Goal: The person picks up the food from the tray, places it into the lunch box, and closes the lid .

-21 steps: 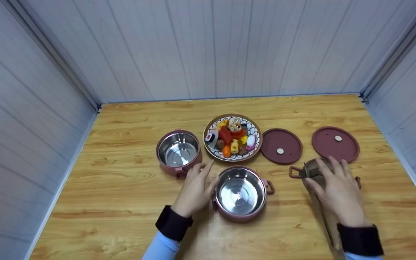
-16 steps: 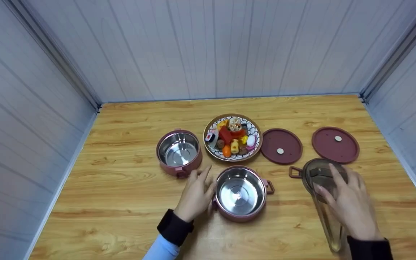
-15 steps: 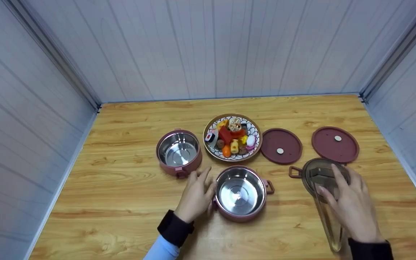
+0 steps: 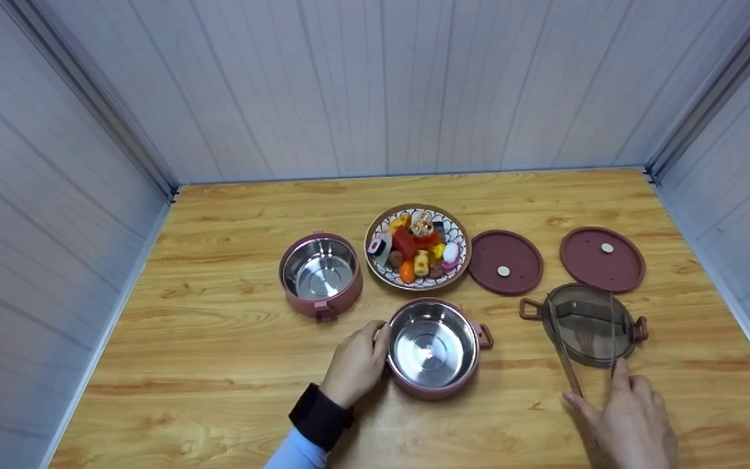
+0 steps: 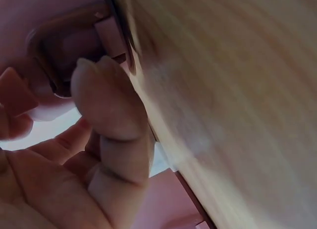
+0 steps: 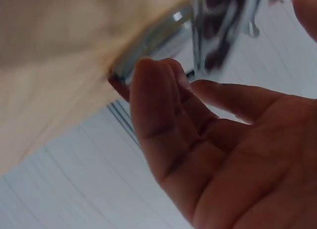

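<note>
My left hand [image 4: 355, 365] holds the left side of a pink lunch-box bowl [image 4: 432, 389] with a bare steel inside; the left wrist view shows its fingers by the handle loop [image 5: 59, 46]. At the right, my right hand [image 4: 632, 423] grips a pair of tongs [image 4: 565, 365], thumb on one arm and fingers on the other. The tongs' arms are spread, their tips over a brownish see-through lid [image 4: 586, 335] with handles at its sides. In the right wrist view the shiny tongs [image 6: 218, 31] are partly cut off.
A second pink steel-lined bowl [image 4: 321, 306] stands at the left. Behind, a patterned plate [image 4: 375, 277] bears several toy foods, with rice roll and orange pieces among them. Two maroon discs [image 4: 512, 251] with pale knobs lie to its right. Panelled walls [image 4: 375, 91] border the wooden table.
My right hand has drawn back toward the near edge and taken hold of the tongs, which are now raised and spread. My left hand has closed onto the bowl's side.
</note>
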